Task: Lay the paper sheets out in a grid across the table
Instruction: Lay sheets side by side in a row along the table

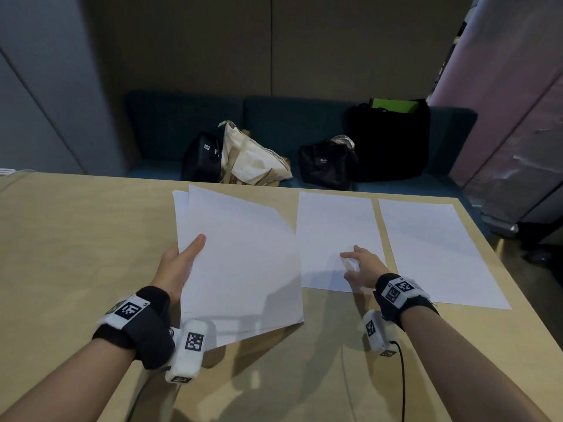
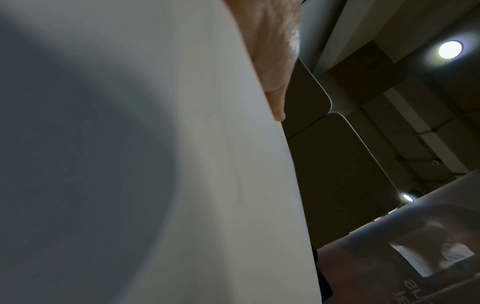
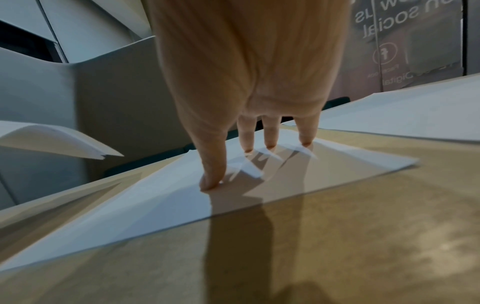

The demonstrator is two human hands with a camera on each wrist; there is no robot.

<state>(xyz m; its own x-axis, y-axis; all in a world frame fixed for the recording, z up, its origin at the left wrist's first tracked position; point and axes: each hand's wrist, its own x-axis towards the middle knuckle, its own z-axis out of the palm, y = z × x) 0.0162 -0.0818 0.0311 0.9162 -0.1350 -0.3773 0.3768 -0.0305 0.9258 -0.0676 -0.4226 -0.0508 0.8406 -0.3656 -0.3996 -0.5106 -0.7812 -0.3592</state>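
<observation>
My left hand [image 1: 179,263] holds a stack of white paper sheets [image 1: 240,263] above the table, thumb on top and fingers hidden beneath. That stack [image 2: 155,164] fills the left wrist view, and its corner [image 3: 64,142] hangs at the left of the right wrist view. My right hand [image 1: 359,266] presses straight, spread fingertips [image 3: 210,183] on a single sheet [image 1: 335,236] lying flat on the table; this sheet [image 3: 155,195] sits under the fingers. Another single sheet [image 1: 438,251] lies flat to its right, its edge [image 3: 402,115] visible past the hand.
The tan wooden table [image 1: 76,239] stretches left and toward me. Behind its far edge a dark blue sofa [image 1: 274,117] carries black bags [image 1: 390,141] and a cream tote [image 1: 253,159]. A black cable [image 1: 402,376] trails from my right wrist.
</observation>
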